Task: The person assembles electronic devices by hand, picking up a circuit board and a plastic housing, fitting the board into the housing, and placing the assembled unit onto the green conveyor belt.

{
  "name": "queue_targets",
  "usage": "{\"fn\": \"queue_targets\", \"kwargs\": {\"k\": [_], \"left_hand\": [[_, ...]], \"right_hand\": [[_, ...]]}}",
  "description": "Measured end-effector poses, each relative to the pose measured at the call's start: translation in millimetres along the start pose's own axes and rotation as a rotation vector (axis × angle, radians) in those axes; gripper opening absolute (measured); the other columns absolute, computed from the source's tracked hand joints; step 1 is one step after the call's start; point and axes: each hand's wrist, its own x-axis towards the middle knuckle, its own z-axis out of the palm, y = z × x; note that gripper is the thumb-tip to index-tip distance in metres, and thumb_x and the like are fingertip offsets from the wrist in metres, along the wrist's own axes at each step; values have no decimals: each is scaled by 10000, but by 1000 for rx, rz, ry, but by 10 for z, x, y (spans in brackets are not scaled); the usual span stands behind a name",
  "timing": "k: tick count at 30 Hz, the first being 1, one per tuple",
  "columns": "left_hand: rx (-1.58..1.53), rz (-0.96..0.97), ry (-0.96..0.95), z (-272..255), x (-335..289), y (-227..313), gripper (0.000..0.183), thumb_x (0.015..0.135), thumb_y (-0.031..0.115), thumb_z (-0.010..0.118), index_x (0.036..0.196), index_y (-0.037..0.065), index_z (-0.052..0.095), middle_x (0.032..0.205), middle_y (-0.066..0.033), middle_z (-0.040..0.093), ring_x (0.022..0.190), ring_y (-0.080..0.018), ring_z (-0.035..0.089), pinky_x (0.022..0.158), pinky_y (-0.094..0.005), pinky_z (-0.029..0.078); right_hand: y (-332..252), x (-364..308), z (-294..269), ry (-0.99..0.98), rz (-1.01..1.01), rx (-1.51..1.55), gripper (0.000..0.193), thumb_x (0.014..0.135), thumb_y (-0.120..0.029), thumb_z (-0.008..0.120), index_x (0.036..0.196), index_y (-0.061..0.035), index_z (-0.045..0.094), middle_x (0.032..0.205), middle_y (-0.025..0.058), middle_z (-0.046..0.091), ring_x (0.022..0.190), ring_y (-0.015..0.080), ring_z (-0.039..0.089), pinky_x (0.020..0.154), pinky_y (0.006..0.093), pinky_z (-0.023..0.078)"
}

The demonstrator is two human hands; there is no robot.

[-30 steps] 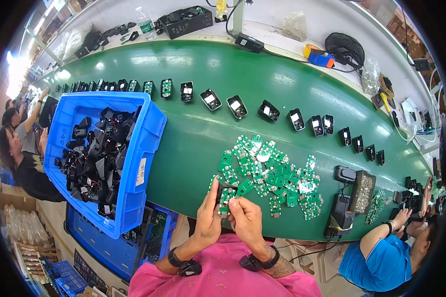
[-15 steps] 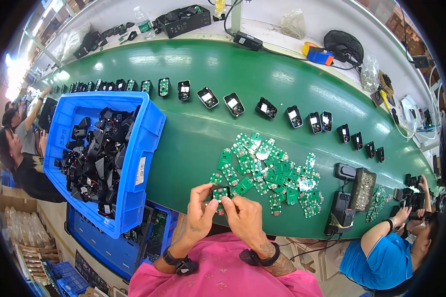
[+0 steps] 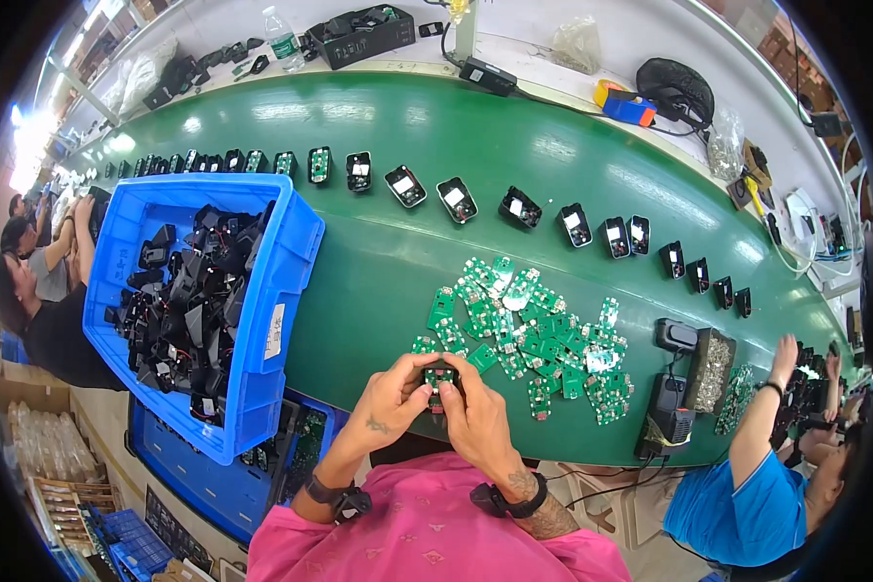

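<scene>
Close to the bench's near edge, my left hand [image 3: 394,402] and my right hand [image 3: 477,411] both grip a small black plastic housing with a green circuit board [image 3: 440,377] in it. Both thumbs press on the board's face, and the fingers wrap round the housing's sides. Just beyond my hands lies a spread-out heap of green circuit boards [image 3: 538,335]. Farther off, a curved row of open black housings [image 3: 457,200] crosses the bench. Some at the left show green boards, others white parts inside.
A blue bin [image 3: 301,242] full of black housings stands at the left. Right of the board heap are a black power tool [image 3: 669,412] and a tray of small metal parts [image 3: 710,371]. A co-worker in blue [image 3: 747,504] sits at the right; other people work at far left.
My hands have turned the housing upright and brought it slightly nearer, with both thumbs now on the board. The co-worker at the right has raised an arm across the bench.
</scene>
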Motion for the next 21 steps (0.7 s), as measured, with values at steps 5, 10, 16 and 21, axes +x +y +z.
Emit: {"fn": "queue_targets", "kwargs": {"k": [5, 10, 16, 21], "left_hand": [[107, 22, 1, -6, 2, 69, 404, 918, -6, 562, 1315, -18, 494, 981, -151, 699, 845, -155, 691, 748, -295, 537], [155, 68, 42, 2, 89, 161, 402, 886, -38, 566, 1288, -13, 555, 889, -52, 674, 701, -46, 560, 649, -215, 487], [-223, -176, -24, -126, 300, -36, 242, 900, 52, 555, 1119, -40, 597, 813, -107, 674, 626, -114, 647, 548, -245, 548], [-627, -523, -166, -220, 372, -81, 221, 908, 142, 495, 996, -36, 593, 760, -159, 673, 515, -221, 658, 436, -289, 544]], "right_hand": [[2, 17, 35, 52, -47, 41, 304, 980, -93, 535, 1275, -22, 542, 897, 184, 669, 698, 271, 668, 636, 354, 523], [73, 101, 71, 140, -40, 79, 270, 971, -96, 551, 1229, -28, 591, 836, 82, 654, 678, 129, 619, 631, 314, 510], [11, 285, -2, -18, 366, 340, 312, 989, -193, 555, 1222, 1, 627, 665, -21, 559, 541, 46, 507, 444, 221, 374], [-68, 372, -94, -126, 465, 463, 393, 1010, -269, 567, 1264, 29, 602, 538, 22, 547, 383, 56, 421, 355, 214, 292]]}}
